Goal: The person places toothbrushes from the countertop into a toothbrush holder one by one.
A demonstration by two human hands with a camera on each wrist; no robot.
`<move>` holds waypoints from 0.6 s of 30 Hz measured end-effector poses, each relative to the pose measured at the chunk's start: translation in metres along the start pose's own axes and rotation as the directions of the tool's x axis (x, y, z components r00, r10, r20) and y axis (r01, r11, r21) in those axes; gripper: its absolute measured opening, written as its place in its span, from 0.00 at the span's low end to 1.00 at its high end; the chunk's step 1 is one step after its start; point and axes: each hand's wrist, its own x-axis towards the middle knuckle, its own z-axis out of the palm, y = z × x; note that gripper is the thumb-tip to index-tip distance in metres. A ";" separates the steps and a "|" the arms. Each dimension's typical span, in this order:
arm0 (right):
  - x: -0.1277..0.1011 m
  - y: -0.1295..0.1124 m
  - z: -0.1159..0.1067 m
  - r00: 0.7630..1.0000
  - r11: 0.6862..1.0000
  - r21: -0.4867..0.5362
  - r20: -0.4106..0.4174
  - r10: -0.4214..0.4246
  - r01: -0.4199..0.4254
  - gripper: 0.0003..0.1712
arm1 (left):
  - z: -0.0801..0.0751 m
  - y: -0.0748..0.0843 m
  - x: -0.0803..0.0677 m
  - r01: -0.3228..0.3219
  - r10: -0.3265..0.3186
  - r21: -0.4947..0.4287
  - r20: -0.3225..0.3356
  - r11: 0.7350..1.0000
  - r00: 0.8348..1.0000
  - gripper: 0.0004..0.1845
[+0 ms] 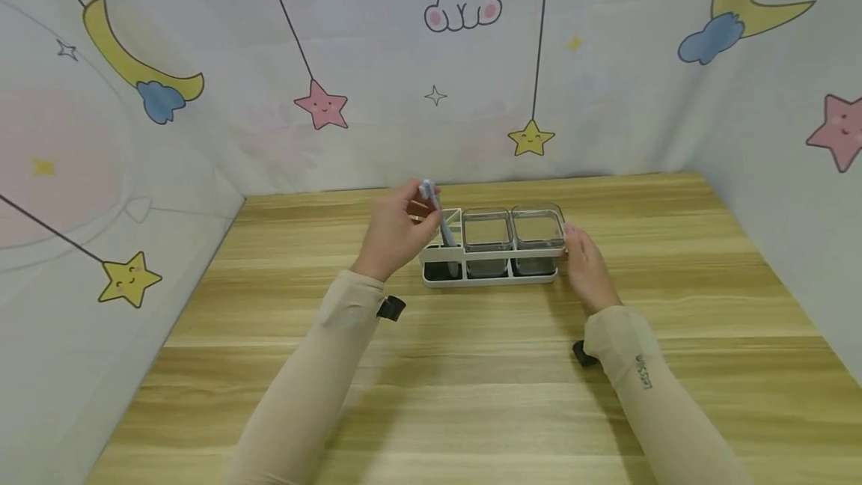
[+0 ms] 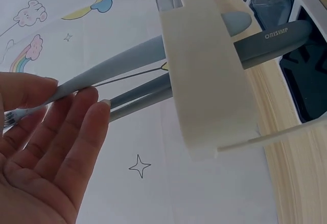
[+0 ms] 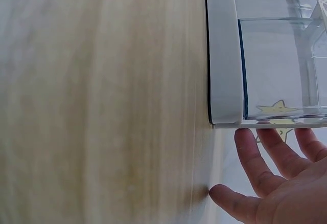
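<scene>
Left hand (image 1: 393, 234) raised at the left end of the white rack (image 1: 490, 278), thumb and fingertips closed round the top of a grey-blue utensil handle (image 1: 438, 219). The handle runs down, slightly tilted, into the rack's leftmost compartment; its lower end sits against the dark base there. Left wrist view: the fingers (image 2: 76, 127) lie fairly straight along the handles, the thumb pressing from the other side, so a light pinch rather than a fist. That view shows more than one grey-blue handle (image 2: 133, 65) passing behind the rack's white crossbar (image 2: 204, 70); one carries small white lettering. How many utensils stand in that compartment cannot be told for sure.

Centre: the rack stands on the wooden table (image 1: 471, 395), well back toward the wall cloth. Middle compartment holds a clear square container (image 1: 486, 234); the right compartment holds a second clear container (image 1: 536, 230), just beside the first.

Right: right hand (image 1: 587, 268) at the rack's right end, fingers straight and relaxed, gripping nothing. Right wrist view has the fingertips (image 3: 255, 157) at the rack's white end wall (image 3: 224, 55), touching or very nearly so; the contact itself is hard to read. Both forearms are in beige sleeves (image 1: 323, 380).
</scene>
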 end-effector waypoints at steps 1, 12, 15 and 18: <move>0.000 0.000 0.000 1.000 1.000 0.005 -0.001 0.004 -0.004 0.46 | 0.001 0.000 0.000 -0.002 0.002 0.001 0.002 1.000 1.000 0.10; 0.001 0.000 0.000 1.000 1.000 -0.007 0.000 -0.008 0.008 0.45 | 0.009 -0.002 -0.003 0.036 -0.038 0.041 0.038 0.998 0.999 0.06; 0.001 0.001 0.000 1.000 1.000 -0.011 -0.004 -0.012 0.012 0.45 | 0.011 -0.005 -0.004 0.048 -0.050 0.037 0.060 0.998 0.997 0.06; 0.001 0.001 -0.001 1.000 1.000 -0.015 -0.007 -0.013 0.013 0.45 | 0.014 -0.007 -0.005 0.048 -0.050 0.034 0.080 0.998 0.996 0.06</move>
